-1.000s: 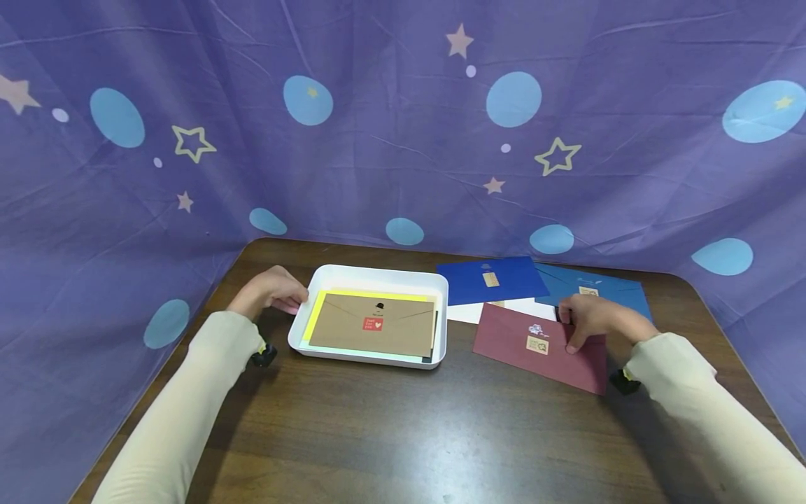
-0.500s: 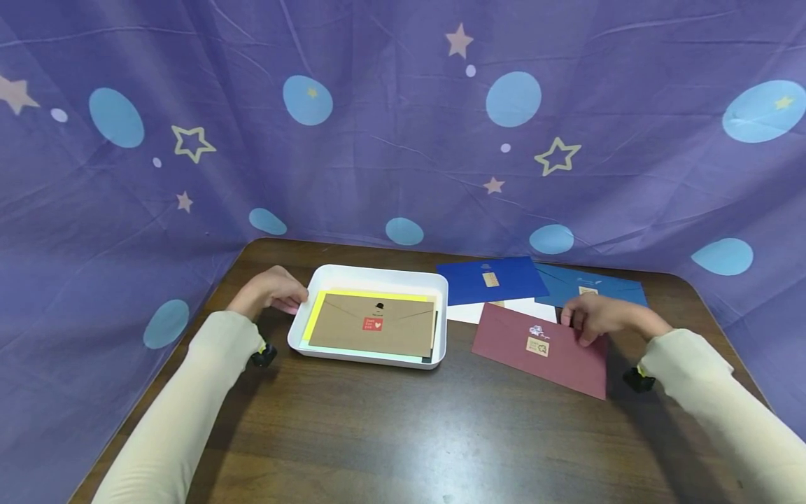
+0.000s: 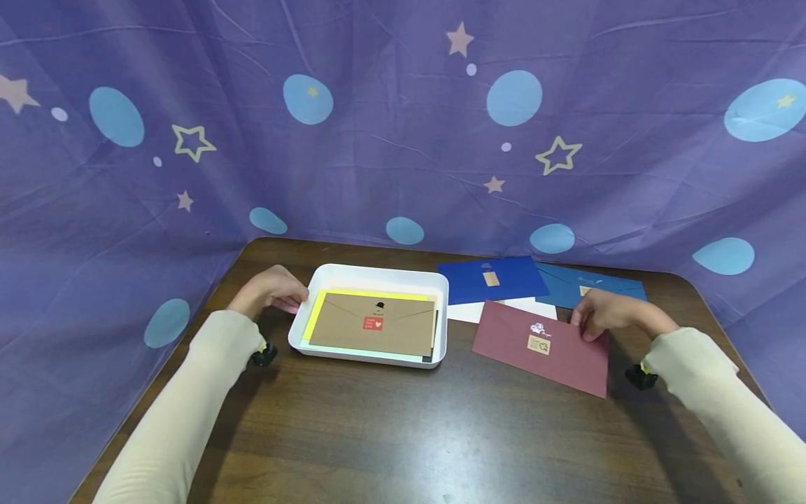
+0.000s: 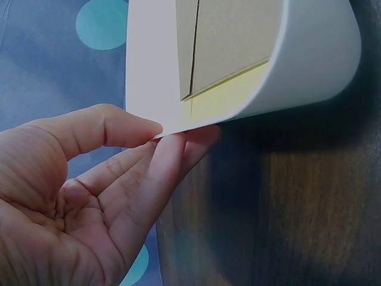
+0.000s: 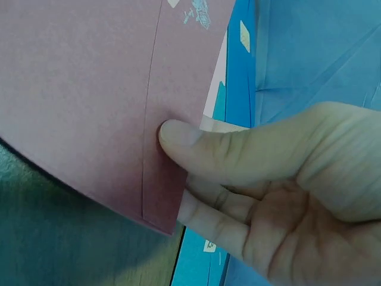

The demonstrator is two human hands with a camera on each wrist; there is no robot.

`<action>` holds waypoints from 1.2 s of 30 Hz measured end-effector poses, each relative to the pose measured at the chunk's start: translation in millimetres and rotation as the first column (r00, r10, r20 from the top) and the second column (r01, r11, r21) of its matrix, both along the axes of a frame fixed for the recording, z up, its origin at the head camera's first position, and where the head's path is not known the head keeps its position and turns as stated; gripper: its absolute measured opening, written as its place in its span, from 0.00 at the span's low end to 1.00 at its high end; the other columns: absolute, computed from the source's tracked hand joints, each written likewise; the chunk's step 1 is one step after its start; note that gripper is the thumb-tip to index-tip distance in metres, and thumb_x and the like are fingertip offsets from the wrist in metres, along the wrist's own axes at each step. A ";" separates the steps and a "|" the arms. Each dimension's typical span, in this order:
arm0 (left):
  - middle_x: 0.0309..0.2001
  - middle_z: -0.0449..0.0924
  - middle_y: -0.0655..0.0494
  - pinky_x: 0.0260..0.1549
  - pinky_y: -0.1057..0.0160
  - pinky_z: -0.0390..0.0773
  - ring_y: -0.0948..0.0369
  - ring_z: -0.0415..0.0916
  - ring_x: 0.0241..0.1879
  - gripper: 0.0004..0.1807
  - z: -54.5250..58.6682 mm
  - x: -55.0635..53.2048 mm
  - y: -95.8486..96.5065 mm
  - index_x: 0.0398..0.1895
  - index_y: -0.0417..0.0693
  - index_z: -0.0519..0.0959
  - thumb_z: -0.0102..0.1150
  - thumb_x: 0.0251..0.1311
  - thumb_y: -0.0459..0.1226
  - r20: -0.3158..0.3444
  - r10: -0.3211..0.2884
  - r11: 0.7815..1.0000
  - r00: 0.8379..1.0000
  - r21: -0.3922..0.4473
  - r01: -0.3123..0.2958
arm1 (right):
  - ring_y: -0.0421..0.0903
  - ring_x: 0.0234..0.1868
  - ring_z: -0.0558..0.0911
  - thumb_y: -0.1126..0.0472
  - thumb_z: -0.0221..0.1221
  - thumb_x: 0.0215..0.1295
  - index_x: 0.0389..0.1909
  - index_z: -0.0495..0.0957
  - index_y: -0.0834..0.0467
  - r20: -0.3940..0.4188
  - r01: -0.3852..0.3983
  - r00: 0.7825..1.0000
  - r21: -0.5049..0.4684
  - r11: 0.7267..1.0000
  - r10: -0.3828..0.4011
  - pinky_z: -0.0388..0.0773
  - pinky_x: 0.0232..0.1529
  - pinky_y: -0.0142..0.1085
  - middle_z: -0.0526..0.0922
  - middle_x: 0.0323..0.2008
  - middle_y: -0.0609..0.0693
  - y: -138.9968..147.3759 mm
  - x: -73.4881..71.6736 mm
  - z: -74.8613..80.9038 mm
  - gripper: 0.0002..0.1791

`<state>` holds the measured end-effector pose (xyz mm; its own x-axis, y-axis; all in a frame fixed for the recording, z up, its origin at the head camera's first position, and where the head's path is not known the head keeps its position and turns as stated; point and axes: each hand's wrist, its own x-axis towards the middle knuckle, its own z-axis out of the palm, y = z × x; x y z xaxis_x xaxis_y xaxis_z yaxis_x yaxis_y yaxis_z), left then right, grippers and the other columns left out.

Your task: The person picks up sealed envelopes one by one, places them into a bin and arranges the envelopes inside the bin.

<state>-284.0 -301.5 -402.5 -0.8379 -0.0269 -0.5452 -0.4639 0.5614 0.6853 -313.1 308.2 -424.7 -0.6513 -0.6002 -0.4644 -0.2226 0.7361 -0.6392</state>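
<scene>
My left hand (image 3: pixel 277 288) pinches the left rim of a white tray (image 3: pixel 378 271), thumb on one side and fingers on the other in the left wrist view. A brown kraft envelope (image 3: pixel 352 327) with a red sticker lies on top of the stack inside it. With my right hand (image 3: pixel 607 313) I pinch a maroon envelope (image 3: pixel 567 365) by its upper right edge. The right wrist view shows my thumb flat on the maroon envelope's face and the fingers behind it.
Behind the maroon envelope lie a dark blue envelope (image 3: pixel 522 276), a white envelope (image 3: pixel 462 313) and a lighter blue envelope (image 3: pixel 617 285). All rest on a brown wooden table (image 3: pixel 378 434). A purple patterned curtain (image 3: pixel 403 182) hangs along the table's back and sides.
My right hand has shifted right along the maroon envelope to its upper edge and now pinches it there. The left hand and the tray have stayed in place.
</scene>
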 end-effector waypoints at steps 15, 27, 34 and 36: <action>0.21 0.80 0.55 0.27 0.69 0.89 0.64 0.80 0.21 0.05 -1.1 -1.8 -0.7 0.33 0.31 0.79 0.57 0.53 0.25 0.003 -0.002 1.000 1.000 0.006 0.002 | 0.38 0.28 0.76 0.76 0.65 0.58 0.42 0.84 0.69 -0.016 0.048 0.999 0.006 0.999 -0.048 0.73 0.24 0.28 0.89 0.36 0.59 1.2 4.5 4.0 0.11; 0.22 0.80 0.54 0.28 0.68 0.90 0.64 0.80 0.22 0.05 -2.6 -1.2 -1.2 0.34 0.31 0.79 0.57 0.53 0.26 -0.001 0.008 1.000 1.000 -0.005 -0.008 | 0.41 0.33 0.81 0.73 0.64 0.61 0.46 0.83 0.70 -0.013 0.115 0.993 -0.005 0.993 -0.115 0.83 0.28 0.34 0.89 0.39 0.60 5.6 5.6 5.3 0.12; 0.22 0.80 0.54 0.28 0.68 0.90 0.64 0.80 0.22 0.07 -2.4 -0.6 -0.8 0.35 0.30 0.79 0.57 0.53 0.26 -0.003 0.007 1.000 1.000 -0.007 -0.007 | 0.39 0.32 0.82 0.71 0.65 0.61 0.49 0.83 0.71 0.061 0.179 0.983 -0.061 0.982 -0.175 0.84 0.29 0.34 0.89 0.38 0.57 8.4 6.0 5.0 0.15; 0.22 0.81 0.54 0.27 0.69 0.89 0.64 0.80 0.22 0.07 -2.5 -0.6 -0.8 0.35 0.30 0.79 0.57 0.53 0.26 -0.005 0.007 1.000 1.000 -0.003 -0.007 | 0.38 0.32 0.81 0.71 0.66 0.60 0.49 0.83 0.71 0.059 0.185 0.982 -0.075 0.980 -0.181 0.85 0.30 0.34 0.89 0.37 0.57 9.1 6.2 5.5 0.15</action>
